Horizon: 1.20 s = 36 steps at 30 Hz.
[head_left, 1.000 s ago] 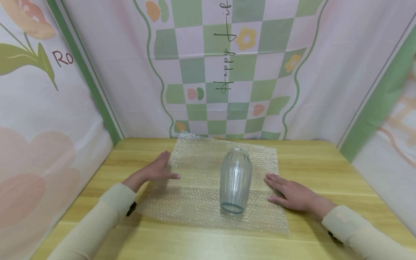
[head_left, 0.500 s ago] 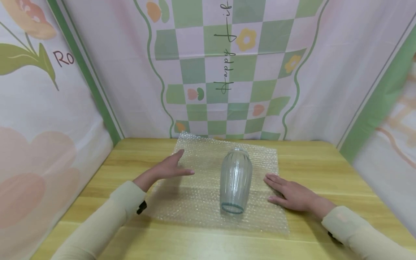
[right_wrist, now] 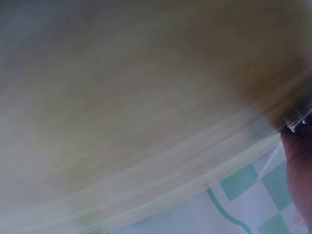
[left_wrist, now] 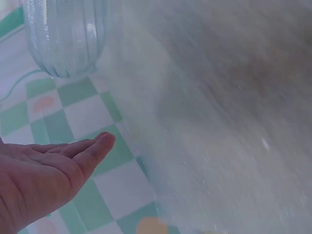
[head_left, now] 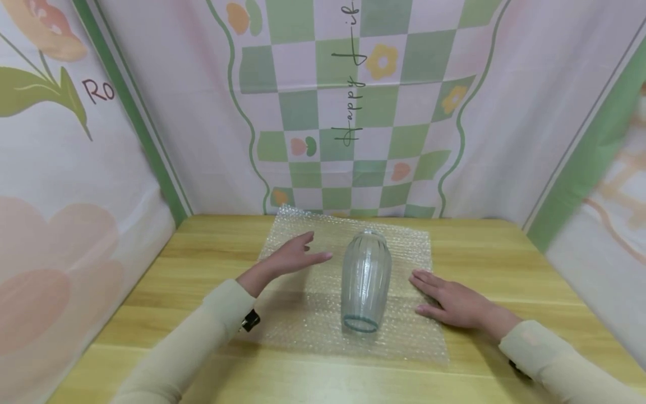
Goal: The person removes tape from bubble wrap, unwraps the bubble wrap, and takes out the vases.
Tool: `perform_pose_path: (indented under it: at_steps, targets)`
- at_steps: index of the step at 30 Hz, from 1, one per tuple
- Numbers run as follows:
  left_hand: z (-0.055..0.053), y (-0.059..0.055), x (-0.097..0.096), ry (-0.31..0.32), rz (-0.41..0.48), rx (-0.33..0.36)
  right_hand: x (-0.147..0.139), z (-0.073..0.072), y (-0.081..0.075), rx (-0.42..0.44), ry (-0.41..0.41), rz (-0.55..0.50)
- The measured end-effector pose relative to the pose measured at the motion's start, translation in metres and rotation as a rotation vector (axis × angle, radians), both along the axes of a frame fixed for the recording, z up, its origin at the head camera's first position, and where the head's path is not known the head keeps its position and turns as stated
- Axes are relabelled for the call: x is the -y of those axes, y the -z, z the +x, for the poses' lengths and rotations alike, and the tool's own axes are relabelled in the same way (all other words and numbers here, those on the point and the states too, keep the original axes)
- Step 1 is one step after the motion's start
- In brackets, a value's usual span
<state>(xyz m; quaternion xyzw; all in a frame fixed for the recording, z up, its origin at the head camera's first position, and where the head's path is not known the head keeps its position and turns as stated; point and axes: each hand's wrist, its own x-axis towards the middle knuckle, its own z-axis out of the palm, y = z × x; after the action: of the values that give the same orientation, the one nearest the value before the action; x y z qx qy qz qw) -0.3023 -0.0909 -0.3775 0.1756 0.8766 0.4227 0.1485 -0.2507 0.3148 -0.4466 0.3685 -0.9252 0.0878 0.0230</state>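
Observation:
A ribbed clear glass vase (head_left: 367,280) lies on its side on a sheet of bubble wrap (head_left: 313,314), its base toward the near side. My left hand (head_left: 287,258) hovers over the left part of the sheet, thumb and fingers spread, a short gap from the vase. In the left wrist view the same hand (left_wrist: 48,175) appears with extended fingers and nothing in them, the vase (left_wrist: 68,39) beyond. My right hand (head_left: 454,300) rests on the sheet's right edge with straight fingers. Only part of the right hand (right_wrist: 300,170) shows in the right wrist view.
Beneath everything is a wooden table (head_left: 484,370) with light grain. A printed checkered curtain (head_left: 353,112) hangs behind its back edge, and more printed cloth (head_left: 75,168) hangs along both sides.
My left hand has moved right and slightly away from me, from the sheet's left edge toward the vase. The right hand, vase and bubble wrap have stayed in place.

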Motion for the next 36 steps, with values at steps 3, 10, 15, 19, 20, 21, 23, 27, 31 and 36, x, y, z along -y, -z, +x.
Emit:
perform_pose_path:
  at_steps: [3, 10, 15, 19, 20, 21, 23, 27, 31, 36]
  targets:
    - [-0.002, 0.001, -0.011, -0.001, 0.038, 0.031, 0.0, 0.0, 0.0, 0.002, 0.0, -0.001]
    - [-0.005, 0.008, -0.038, -0.047, 0.086, 0.097, -0.001, -0.001, 0.001, 0.003, 0.007, 0.008]
    - [-0.005, 0.014, -0.058, -0.096, 0.118, 0.155, -0.001, 0.0, 0.001, 0.0, 0.009, 0.006]
    - [-0.005, 0.018, -0.072, -0.131, 0.134, 0.168, 0.0, 0.0, 0.0, 0.004, 0.011, 0.002]
    - [-0.005, 0.019, -0.075, -0.139, 0.139, 0.17, 0.0, 0.0, 0.0, 0.006, 0.011, 0.001]
    - [-0.005, 0.02, -0.078, -0.151, 0.144, 0.17, 0.0, 0.0, 0.0, 0.008, 0.013, -0.001]
    - [-0.005, 0.022, -0.083, -0.169, 0.156, 0.171, 0.001, 0.0, 0.001, 0.012, 0.016, -0.001]
    - [-0.006, 0.027, -0.092, -0.207, 0.203, 0.19, 0.001, 0.0, 0.001, 0.015, 0.02, -0.003]
    - [-0.006, 0.028, -0.098, -0.229, 0.219, 0.214, 0.0, 0.0, 0.001, 0.011, 0.018, -0.01]
    - [-0.007, 0.028, -0.105, -0.219, 0.244, 0.204, 0.0, 0.0, 0.002, 0.02, 0.023, -0.013]
